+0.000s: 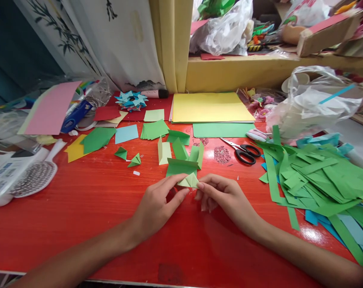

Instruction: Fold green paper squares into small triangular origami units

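The red table (109, 208) spread under everything, a heap of green paper strips (319, 172) on its right side. Both forearms slanted inward from the lower corners, wrists low and hands nearly meeting. The left hand (163, 200) arched palm-down, its index finger along the paper's left side and thumb just beneath; whether it gripped could not be told. The right hand (221, 190) pinched the right corner between thumb and fingers, the others curled under. Beyond lay a creased green sheet (181, 167); the pale green folded paper (188, 181) sat between the hands.
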Tool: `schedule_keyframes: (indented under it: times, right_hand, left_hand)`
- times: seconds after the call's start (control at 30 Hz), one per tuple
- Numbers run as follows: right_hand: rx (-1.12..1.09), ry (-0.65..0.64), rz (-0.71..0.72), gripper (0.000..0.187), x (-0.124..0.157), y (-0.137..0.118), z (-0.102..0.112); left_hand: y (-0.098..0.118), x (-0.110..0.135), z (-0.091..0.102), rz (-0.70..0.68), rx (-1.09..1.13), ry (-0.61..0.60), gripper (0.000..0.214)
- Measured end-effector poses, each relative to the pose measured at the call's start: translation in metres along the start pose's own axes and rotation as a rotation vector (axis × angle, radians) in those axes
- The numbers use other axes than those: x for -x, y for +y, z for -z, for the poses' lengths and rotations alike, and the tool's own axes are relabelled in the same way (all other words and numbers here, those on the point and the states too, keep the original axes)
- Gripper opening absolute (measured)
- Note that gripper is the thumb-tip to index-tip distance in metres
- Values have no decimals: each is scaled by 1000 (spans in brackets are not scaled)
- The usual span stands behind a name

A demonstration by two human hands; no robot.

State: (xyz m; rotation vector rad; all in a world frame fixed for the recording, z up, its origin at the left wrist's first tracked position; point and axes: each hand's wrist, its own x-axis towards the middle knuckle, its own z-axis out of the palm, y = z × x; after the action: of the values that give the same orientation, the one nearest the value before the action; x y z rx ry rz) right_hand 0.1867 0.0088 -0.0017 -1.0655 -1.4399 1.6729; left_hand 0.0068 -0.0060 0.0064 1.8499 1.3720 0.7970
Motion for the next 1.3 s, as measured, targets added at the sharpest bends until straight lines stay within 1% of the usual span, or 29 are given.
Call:
schedule_keyframes:
  times: [0.1,0.2,0.33,0.5,0.67,0.87,1.03,1.3]
  right_hand:
    - [-19,-14,-7,21,-1,-1,0]
    - [-31,-23,-2,20,-1,-1,0]
    - [-38,-30,7,20,0,0,0]
    - [-31,9,25,21,1,1,-2]
    - [-12,26,37,22,1,1,-2]
    - [12,50,27,24,2,2,-1]
    - [30,25,30,23,3,2,-3]
    - [24,41,14,23,2,2,-2]
  left_hand:
    - [-1,0,1,-11,-2,-14,20]
    - [0,0,3,8,27,-41,19]
    - [2,-1,4,69,102,-79,19]
    - [3,-1,3,150,187,-92,22]
    - [3,-1,2,150,194,-79,22]
    - [3,-1,1,146,246,-10,20]
    - [2,-1,-1,182,171,12,18]
    - [2,-3,3,264,399,-46,18]
